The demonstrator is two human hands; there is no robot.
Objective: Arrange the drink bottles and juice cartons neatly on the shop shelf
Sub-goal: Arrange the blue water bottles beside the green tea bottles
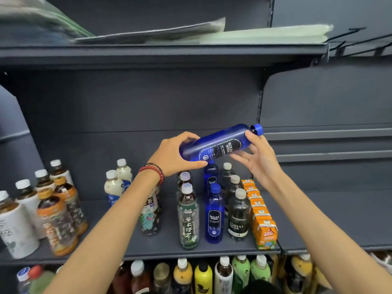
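A blue soda bottle lies tilted in the air above the shelf, its blue cap up to the right. My left hand grips its base, and my right hand holds its neck end from below. Under it stands a row of blue soda bottles, with dark soda bottles to their right. A line of orange juice cartons runs back along the right end. A green tea bottle stands left of the blue row.
Orange-labelled and white-labelled tea bottles crowd the shelf's left end, with milky bottles behind. A lower shelf holds several mixed bottles. Flat packets lie on the top shelf. The neighbouring shelf bay is at the right.
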